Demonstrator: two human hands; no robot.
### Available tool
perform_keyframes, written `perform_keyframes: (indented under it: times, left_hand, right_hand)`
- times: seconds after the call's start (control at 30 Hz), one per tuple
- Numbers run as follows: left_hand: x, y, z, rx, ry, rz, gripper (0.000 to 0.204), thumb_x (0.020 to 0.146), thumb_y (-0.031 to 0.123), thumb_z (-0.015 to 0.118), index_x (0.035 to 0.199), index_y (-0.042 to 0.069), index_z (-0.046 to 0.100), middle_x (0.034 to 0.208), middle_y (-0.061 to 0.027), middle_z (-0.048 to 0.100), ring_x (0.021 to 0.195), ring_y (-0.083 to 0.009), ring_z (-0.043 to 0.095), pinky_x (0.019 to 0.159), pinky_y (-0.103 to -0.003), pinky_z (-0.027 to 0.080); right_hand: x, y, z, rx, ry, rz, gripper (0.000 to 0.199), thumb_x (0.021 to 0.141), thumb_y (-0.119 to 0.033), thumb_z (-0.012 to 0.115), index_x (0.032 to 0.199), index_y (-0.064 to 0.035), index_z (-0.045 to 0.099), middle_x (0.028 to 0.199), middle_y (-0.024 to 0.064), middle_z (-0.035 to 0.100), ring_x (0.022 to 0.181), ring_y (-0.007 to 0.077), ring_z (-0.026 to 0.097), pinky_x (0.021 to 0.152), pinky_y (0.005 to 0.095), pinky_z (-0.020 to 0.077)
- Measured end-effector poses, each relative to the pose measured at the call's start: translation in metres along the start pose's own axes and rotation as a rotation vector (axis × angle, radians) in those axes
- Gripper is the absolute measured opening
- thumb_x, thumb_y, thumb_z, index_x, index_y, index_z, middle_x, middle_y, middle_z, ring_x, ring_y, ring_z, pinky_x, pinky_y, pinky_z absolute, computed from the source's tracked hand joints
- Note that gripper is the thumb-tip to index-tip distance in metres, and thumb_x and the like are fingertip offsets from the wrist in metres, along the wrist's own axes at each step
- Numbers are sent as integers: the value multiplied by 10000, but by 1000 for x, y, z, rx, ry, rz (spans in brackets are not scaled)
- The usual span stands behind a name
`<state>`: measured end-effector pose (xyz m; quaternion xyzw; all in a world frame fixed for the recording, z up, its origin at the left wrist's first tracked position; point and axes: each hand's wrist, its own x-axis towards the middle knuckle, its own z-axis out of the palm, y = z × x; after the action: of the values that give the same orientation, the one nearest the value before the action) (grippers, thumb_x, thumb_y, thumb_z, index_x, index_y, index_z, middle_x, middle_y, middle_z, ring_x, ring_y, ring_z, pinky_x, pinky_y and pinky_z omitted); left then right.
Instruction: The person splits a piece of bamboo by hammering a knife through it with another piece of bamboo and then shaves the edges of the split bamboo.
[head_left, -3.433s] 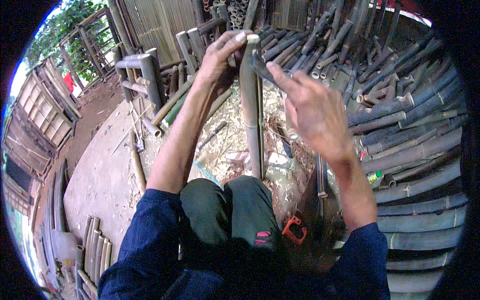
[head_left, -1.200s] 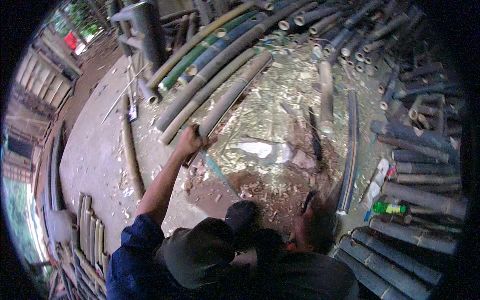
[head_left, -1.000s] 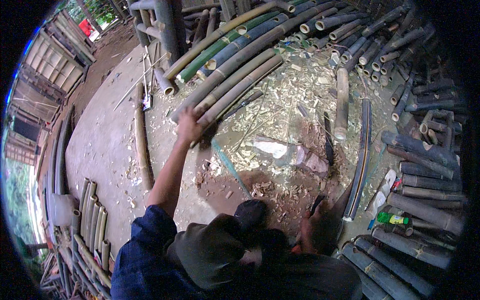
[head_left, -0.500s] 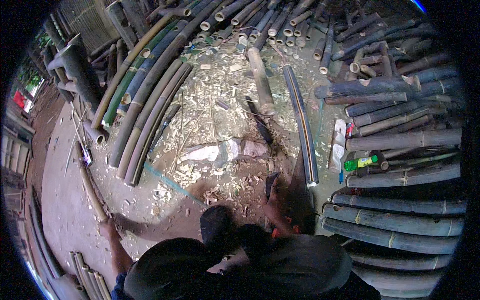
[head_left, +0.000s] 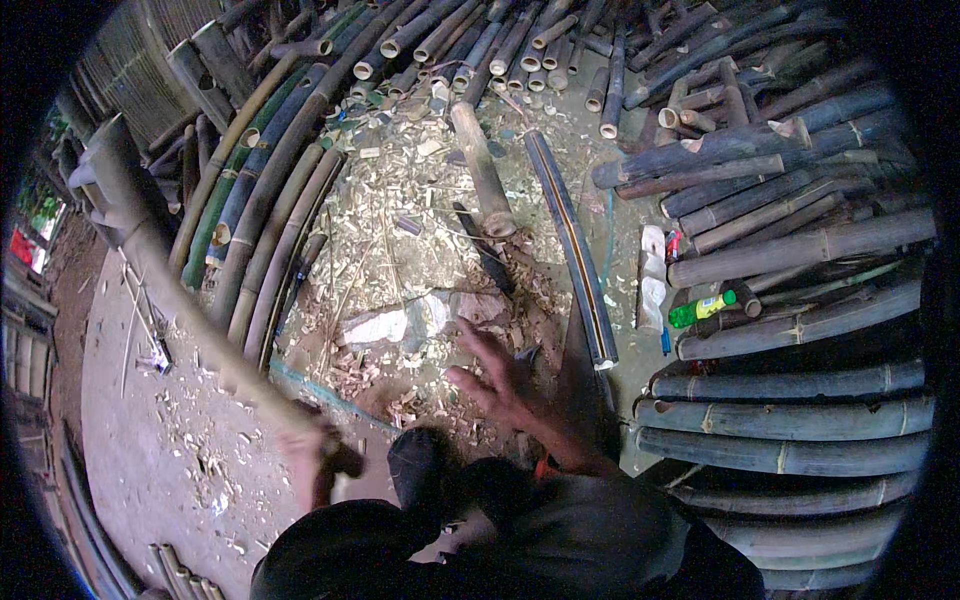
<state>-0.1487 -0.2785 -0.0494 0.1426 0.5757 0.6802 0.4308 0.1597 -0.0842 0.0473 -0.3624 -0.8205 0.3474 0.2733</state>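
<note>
My left hand [head_left: 312,450] is wrapped round a pale bamboo pole [head_left: 225,350] near its lower end. The pole slants up to the left, blurred by motion. My right hand [head_left: 510,395] is open with its fingers spread, above the chip-strewn ground. Just past its fingertips lies a white, block-like piece [head_left: 390,325]. A small dark thing [head_left: 526,355] shows by the right hand, too hidden to name. Right of that hand lies a dark bamboo pole with a long slit [head_left: 570,240].
Long bamboo poles [head_left: 270,210] lie at the left. Stacked dark bamboo [head_left: 800,415] fills the right side. A green bottle [head_left: 702,310] and a white wrapped item [head_left: 651,275] lie beside the stack. A short bamboo length [head_left: 482,170] rests among wood chips [head_left: 385,200].
My left hand has moved rightward and inward, bringing the bamboo pole up across the left side. My right hand has reached forward and left, its fingers now spread. The view has shifted slightly.
</note>
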Motion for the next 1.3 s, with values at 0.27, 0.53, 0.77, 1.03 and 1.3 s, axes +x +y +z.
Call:
perform_keyframes:
  times: [0.27, 0.53, 0.77, 1.03, 1.3]
  left_hand:
    - [-46, -18, 198, 765, -862, 402, 733, 896, 479, 653, 1369, -16, 390, 1114, -231, 653, 1034, -390, 633, 904, -473, 495]
    - [-51, -102, 110, 1160, -848, 282, 528, 891, 372, 652, 1300, 89, 476, 1026, -236, 671, 930, -410, 656, 780, -492, 535]
    - [-44, -112, 98, 1160, -743, 354, 481, 888, 342, 641, 1270, 82, 508, 973, -222, 667, 894, -400, 660, 739, -483, 536]
    - [-42, -128, 92, 1151, -723, 386, 457, 897, 301, 620, 1286, 82, 520, 994, -216, 668, 921, -392, 652, 789, -485, 524]
    - [-45, -112, 110, 1017, -672, 300, 442, 845, 278, 682, 1216, 89, 535, 888, -215, 672, 810, -408, 666, 692, -481, 524]
  right_hand:
    - [40, 108, -33, 179, 553, 470, 734, 805, -202, 755, 1419, -17, 399, 1100, 135, 635, 979, 245, 619, 856, 384, 522]
    - [37, 276, -197, -311, 266, 595, 899, 746, -273, 796, 1476, -2, 347, 1355, 252, 544, 1232, 364, 553, 1051, 394, 428]
    - [67, 262, -175, -211, 299, 566, 613, 715, -144, 735, 1280, -9, 538, 1049, 175, 672, 977, 293, 641, 888, 376, 490]
    - [48, 289, -174, -277, 254, 554, 748, 744, -244, 783, 1367, 28, 470, 1191, 233, 643, 1125, 320, 621, 983, 371, 467]
    - [41, 325, -182, -342, 152, 650, 947, 709, -371, 833, 1433, 51, 393, 1336, 267, 554, 1229, 351, 556, 1049, 375, 430]
